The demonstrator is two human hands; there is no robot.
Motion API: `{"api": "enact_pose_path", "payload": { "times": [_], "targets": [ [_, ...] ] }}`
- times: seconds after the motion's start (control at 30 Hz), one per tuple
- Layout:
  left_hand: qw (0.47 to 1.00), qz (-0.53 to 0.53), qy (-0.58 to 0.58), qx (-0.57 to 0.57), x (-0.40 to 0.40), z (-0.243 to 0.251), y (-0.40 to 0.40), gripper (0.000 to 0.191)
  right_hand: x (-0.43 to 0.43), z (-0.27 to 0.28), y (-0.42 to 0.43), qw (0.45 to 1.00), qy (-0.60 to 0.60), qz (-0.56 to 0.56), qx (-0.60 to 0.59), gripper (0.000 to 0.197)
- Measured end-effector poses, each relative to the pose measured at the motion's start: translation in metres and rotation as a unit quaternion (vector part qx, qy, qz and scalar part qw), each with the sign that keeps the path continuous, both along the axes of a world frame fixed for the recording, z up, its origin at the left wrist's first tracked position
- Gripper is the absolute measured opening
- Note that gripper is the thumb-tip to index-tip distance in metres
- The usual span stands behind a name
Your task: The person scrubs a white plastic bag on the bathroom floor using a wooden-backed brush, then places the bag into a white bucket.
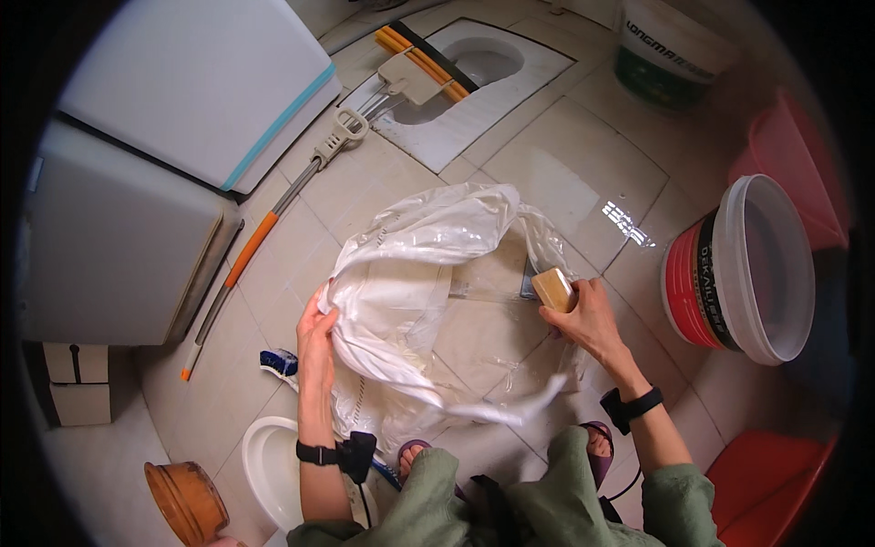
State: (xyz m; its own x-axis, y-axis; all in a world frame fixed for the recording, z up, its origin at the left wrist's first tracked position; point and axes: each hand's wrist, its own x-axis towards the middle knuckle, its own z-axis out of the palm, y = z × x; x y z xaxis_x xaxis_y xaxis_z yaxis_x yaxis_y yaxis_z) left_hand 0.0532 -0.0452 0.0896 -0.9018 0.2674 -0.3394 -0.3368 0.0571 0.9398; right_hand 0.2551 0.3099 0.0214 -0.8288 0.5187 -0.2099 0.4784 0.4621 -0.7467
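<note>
A large white and clear plastic bag [437, 232] is spread open in a rough ring above the tiled floor in front of me. My left hand [318, 335] grips the bag's left edge between thumb and fingers. In my right hand [584, 318], at the bag's right side, is a yellowish bar of soap [554, 289], pinched by the thumb and fingers. Whether that hand also grips the bag's rim cannot be told. Floor tiles show through the clear part of the bag, and a small dark patch lies just left of the soap.
A sponge mop [256, 249] lies on the left, its head over a squat toilet [492, 65]. Buckets [690, 287] and a pink basin [793, 164] stand right. A scrub brush [279, 364], a white basin [256, 451] and a brown pot [184, 502] are lower left.
</note>
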Motion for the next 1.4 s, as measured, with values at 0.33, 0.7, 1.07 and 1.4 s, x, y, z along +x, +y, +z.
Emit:
{"api": "enact_pose_path", "payload": {
  "times": [0.33,0.7,1.07,1.4],
  "targets": [
    [0.82,-0.353,0.39,-0.226,0.06,0.02,0.107,0.036,0.007,0.009,0.014,0.878,0.074,-0.114,-0.458,0.062],
    [0.881,-0.38,0.086,-0.269,0.045,-0.036,0.119,0.04,0.004,0.04,0.006,0.754,0.177,-0.14,-0.617,0.064],
    [0.966,-0.24,0.013,-0.098,0.032,-0.056,0.11,0.024,-0.007,0.051,-0.018,0.824,0.069,0.067,-0.559,0.069],
    [0.983,-0.148,-0.107,0.035,0.032,-0.017,0.117,0.027,-0.017,0.047,-0.021,0.799,0.123,0.027,-0.589,0.065]
  ]
}}
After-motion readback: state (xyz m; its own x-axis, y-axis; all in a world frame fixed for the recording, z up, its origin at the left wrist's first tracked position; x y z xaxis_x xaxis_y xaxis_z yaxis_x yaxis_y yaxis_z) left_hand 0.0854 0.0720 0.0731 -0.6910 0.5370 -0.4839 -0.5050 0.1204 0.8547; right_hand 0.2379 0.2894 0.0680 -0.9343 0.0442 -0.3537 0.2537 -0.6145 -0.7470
